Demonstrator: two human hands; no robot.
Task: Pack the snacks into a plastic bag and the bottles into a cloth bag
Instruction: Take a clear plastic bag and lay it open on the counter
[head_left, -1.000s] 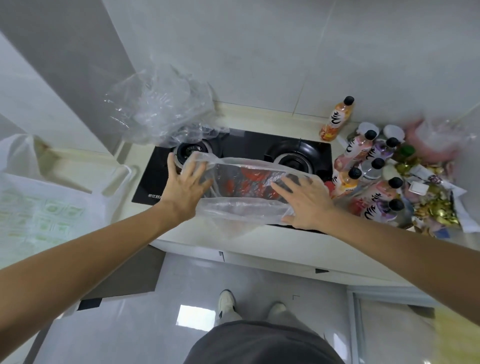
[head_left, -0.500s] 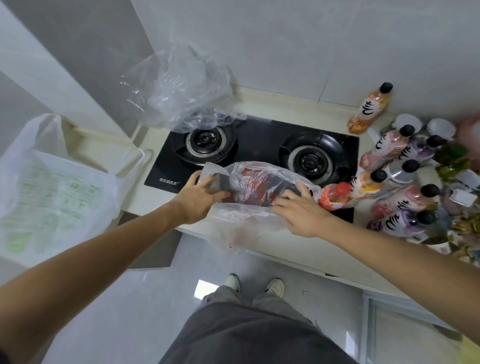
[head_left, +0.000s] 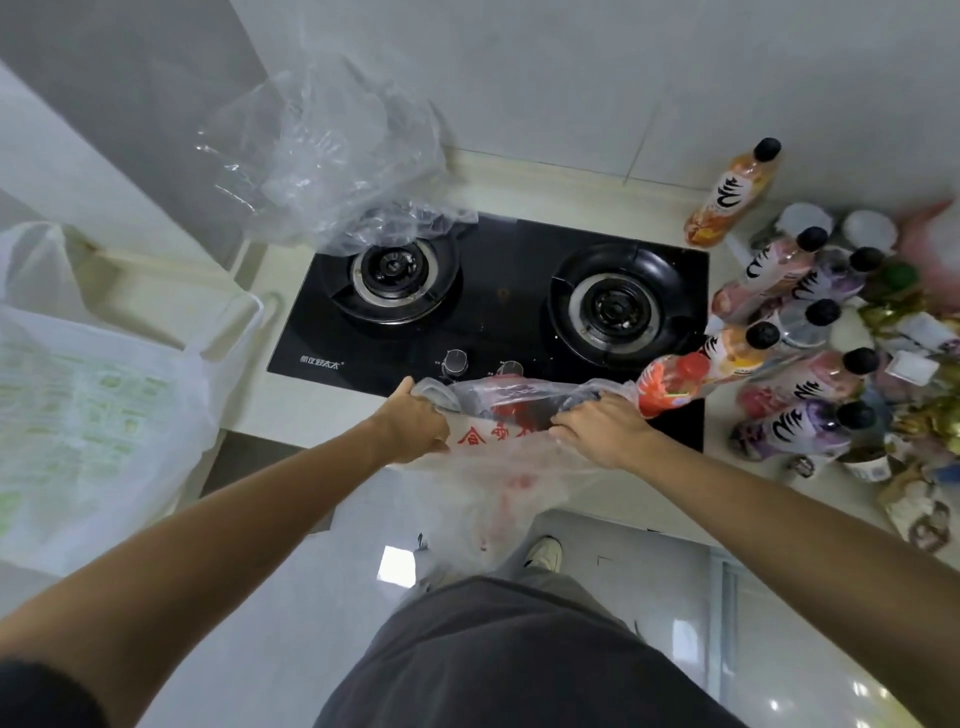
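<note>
A thin clear plastic bag with red print hangs over the counter's front edge, its mouth held apart. My left hand grips the left side of the rim and my right hand grips the right side. Something red and dark shows inside the mouth. Several drink bottles with black caps lie and stand on the counter at the right, one orange bottle upright by the wall. Gold and mixed snack packets are heaped at the far right. A red snack packet lies just right of my right hand.
A black two-burner gas hob fills the counter middle. A crumpled clear plastic bag sits behind its left burner. A large white bag with green print stands at the left. Below is the tiled floor with my feet.
Both hands went from flat on the bag over the hob to gripping its rim. The bag came toward me and now hangs over the counter edge.
</note>
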